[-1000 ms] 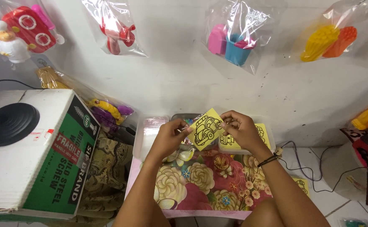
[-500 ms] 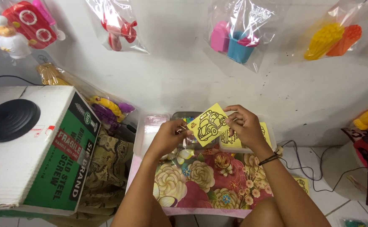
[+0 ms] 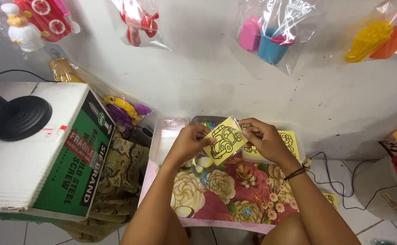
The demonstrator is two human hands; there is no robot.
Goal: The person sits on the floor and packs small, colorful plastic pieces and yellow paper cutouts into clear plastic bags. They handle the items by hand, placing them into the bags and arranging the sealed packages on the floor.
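**Two hands on a yellow car card, above a floral-topped table**

Nearest: the person's bare knees and forearms, reaching in over a small table covered by a floral cloth (image 3: 216, 195) in pinks, creams and greens.

Above the cloth's far edge, both hands meet on one yellow card with a black outline of a car (image 3: 224, 140), tilted on a diagonal and lifted off the surface. Left hand (image 3: 190, 141): fingers curled, thumb and fingertips pinching the card's left edge. Right hand (image 3: 264, 139): fingers bent and drawn together, gripping the card's upper right corner; a dark wristband (image 3: 294, 173) sits on that wrist.

Just behind the hands: a clear plastic tray (image 3: 167, 138) to the left, and to the right a stack of more yellow outline cards (image 3: 289, 140) in a second shallow container.

Left of the table: a white and green cardboard box (image 3: 48, 159) with a round black lamp base (image 3: 20, 118) on top, patterned fabric slumped beside it. A black cable (image 3: 339, 181) trails on the floor at right.

Farthest: a white wall hung with clear bags of plastic toys, red (image 3: 137, 20), pink and blue (image 3: 264, 36), yellow and orange (image 3: 377, 41).
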